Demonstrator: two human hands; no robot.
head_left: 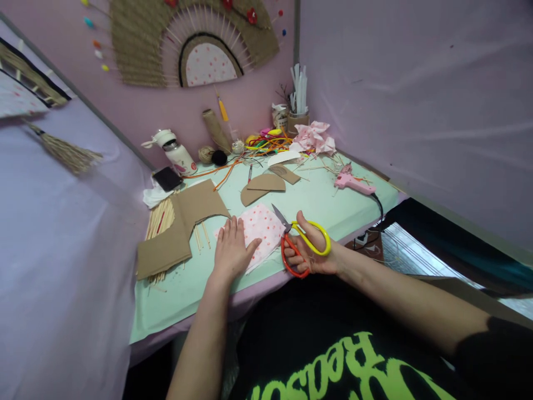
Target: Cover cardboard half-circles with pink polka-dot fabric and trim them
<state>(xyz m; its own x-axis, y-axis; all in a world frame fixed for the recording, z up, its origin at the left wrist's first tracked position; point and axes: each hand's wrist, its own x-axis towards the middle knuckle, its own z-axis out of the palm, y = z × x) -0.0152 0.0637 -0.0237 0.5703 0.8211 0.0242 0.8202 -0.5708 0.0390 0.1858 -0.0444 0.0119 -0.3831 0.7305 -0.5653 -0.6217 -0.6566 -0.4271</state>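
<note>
A pink sheet with red dots [263, 226] lies on the pale green table near its front edge. My left hand [234, 247] rests flat on the left part of this sheet, fingers spread a little and pointing away from me. Over the sheet's right edge, my right hand [310, 247] holds a pair of scissors [287, 225] by one yellow and one red handle loop. The blades point up and to the left, close together. Just behind the sheet are brown cardboard pieces [254, 189], one of them half-round.
Large cardboard pieces [164, 256] lie on thin sticks at the left. A phone [167, 179] and a white bottle [180, 156] stand behind. At the right is a pink glue gun [353, 182] with a black cord. Crumpled pink paper [314, 138] sits at the back.
</note>
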